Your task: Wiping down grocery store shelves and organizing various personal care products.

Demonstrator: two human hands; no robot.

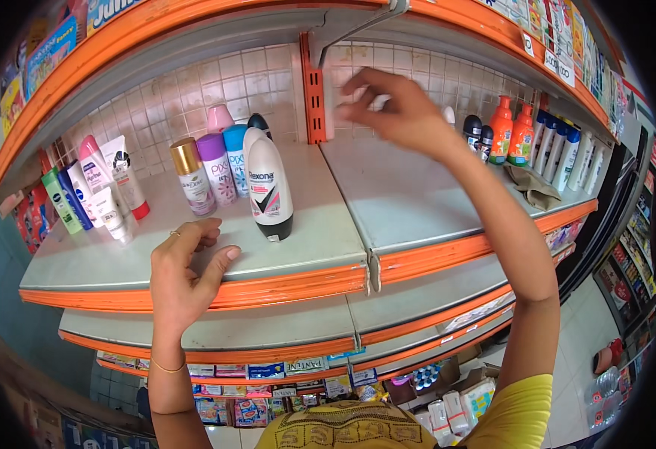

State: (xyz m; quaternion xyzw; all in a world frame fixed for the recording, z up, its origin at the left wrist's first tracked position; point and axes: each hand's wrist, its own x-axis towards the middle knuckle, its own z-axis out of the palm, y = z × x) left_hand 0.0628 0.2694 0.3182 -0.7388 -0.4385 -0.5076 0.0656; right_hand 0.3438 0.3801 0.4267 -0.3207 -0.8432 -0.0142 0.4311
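Observation:
My left hand (184,269) hovers over the front of the left metal shelf (311,236), fingers loosely bent and holding nothing. Just beyond its fingertips stand a gold-capped Dove deodorant bottle (194,185) and a white Rexona roll-on (269,191) on its black cap. Behind them are a purple-capped bottle (216,174), a blue bottle (238,163), a pink-capped item (222,119) and a partly hidden dark roll-on (259,123). My right hand (389,109), blurred, is raised above the right shelf (412,207) near the tiled back wall. Its fingers are apart, with nothing visible between them.
Tubes and lotion bottles (109,185) stand at the far left. Orange pump bottles (500,132), dark roll-ons (472,130), white bottles (566,151) and a brown cloth-like item (532,188) are at the right. A slotted orange upright (314,101) and an upper shelf (204,42) frame the space.

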